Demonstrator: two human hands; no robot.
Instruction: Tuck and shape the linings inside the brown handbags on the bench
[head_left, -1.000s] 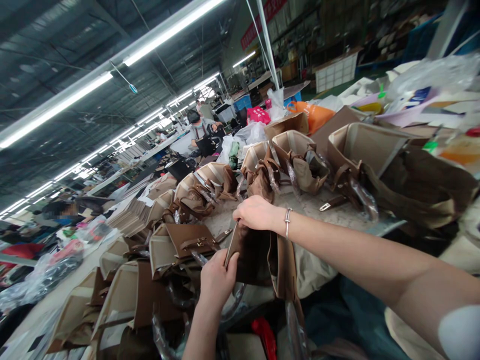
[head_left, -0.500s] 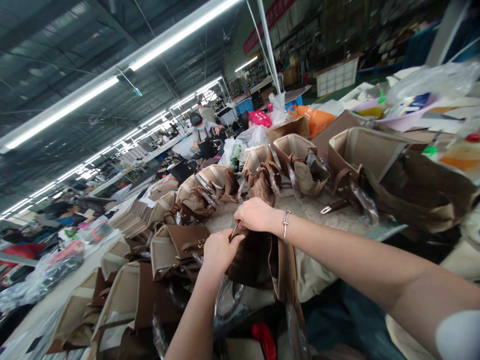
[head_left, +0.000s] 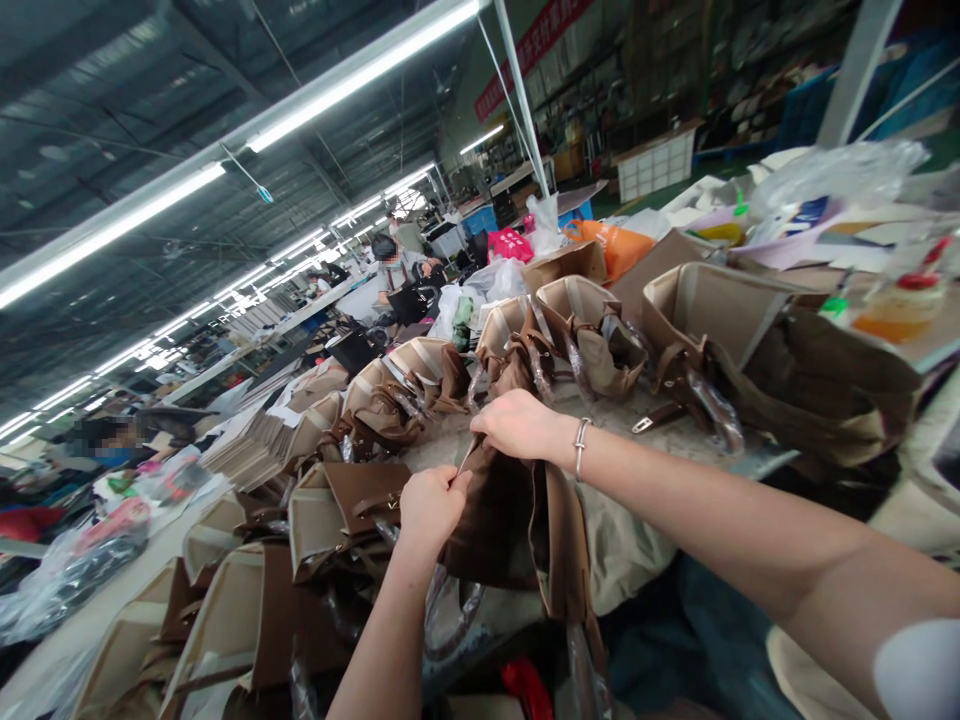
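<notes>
A brown handbag (head_left: 499, 525) with a dark inside lies across the front edge of the table, directly under my hands. My left hand (head_left: 433, 508) is closed, thumb against fingers, on the bag's upper edge. My right hand (head_left: 514, 425), with a silver bangle at the wrist, pinches the same edge a little farther off. A short stretch of the edge runs taut between the two. The bag's tan side panel (head_left: 566, 540) hangs toward me, and its plastic-wrapped handle (head_left: 589, 665) dangles below the table edge.
Several unfinished handbags (head_left: 349, 500) crowd the left, and more stand along the back. A large open bag (head_left: 825, 370) lies at the right. Behind are an orange bag (head_left: 619, 245) and a jar of amber liquid (head_left: 904, 305). A co-worker (head_left: 397, 270) sits farther back.
My hands have moved slightly apart along the bag's edge, the left one a little down and left. The whole view has shifted a bit.
</notes>
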